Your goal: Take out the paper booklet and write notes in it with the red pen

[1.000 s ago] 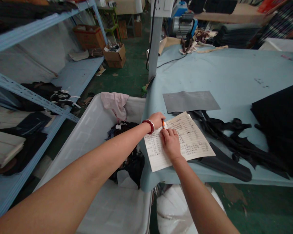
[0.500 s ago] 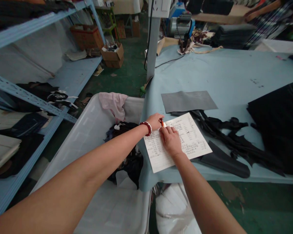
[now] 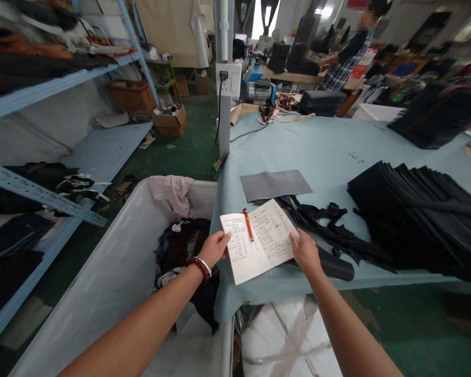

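Touching a handwritten open notebook [image 3: 259, 238] at its side edges, the left hand [image 3: 214, 248] and right hand [image 3: 306, 252] are keeping their fingers loose, not gripping; it is lying near the front edge of the worktop [image 3: 329, 152], an orange pen [image 3: 248, 224] on its pages.

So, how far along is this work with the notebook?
Done: the open notebook has handwritten lines, the orange pen lying on it. In hand: the left hand and right hand touch its edges. Remaining: the black sheet stack and loose scraps lie on the table.

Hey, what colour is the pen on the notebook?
Orange, clearest in the head view, the pen lying on the open notebook.
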The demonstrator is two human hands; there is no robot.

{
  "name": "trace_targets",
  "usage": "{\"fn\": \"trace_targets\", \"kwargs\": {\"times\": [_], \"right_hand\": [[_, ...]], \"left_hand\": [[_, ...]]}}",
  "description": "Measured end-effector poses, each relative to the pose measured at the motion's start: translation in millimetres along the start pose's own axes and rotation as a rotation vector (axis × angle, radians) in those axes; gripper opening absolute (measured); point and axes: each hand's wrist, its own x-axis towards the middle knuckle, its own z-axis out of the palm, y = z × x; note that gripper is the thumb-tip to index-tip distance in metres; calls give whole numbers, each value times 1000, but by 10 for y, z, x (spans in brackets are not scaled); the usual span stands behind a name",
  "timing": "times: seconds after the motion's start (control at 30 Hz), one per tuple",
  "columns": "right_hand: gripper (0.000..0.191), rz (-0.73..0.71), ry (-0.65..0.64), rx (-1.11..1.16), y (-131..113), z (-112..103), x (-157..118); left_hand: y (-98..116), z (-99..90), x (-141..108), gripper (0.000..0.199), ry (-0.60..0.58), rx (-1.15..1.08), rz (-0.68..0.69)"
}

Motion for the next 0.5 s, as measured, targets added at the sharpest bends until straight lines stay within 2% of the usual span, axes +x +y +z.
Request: {"fn": "trace_targets", "kwargs": {"times": [0.07,0.1,0.13,0.2,0.27,0.33,0.4,0.43,0.5], "right_hand": [[52,37,-51,118,-62,35,-34],[55,58,-81,181,-105,56,-65],[60,84,-108,243,-149,77,-101],[71,138,-147,349,-218,116,-182],[72,169,-162,416,-248,134,-265],[62,162,-145,434,-240,111,-357],[50,137,-79,408,-219,50,-469],[46,124,-37,384,-213,15,-531],[40,110,35,329,-230,-32,-651]], "left_hand": [[244,156,12,55,-172,-138,176],[343,244,27,56,-254,-116,272],[412,337,42,55,-311,-19,349],[452,515,57,47,-335,288,411],[383,644,29,41,-315,511,412],[269,686,-46,38,-264,573,447],[164,648,-146,34,-167,605,501],[123,612,-189,32,-101,593,493],[68,543,-231,30,43,526,369]]}}
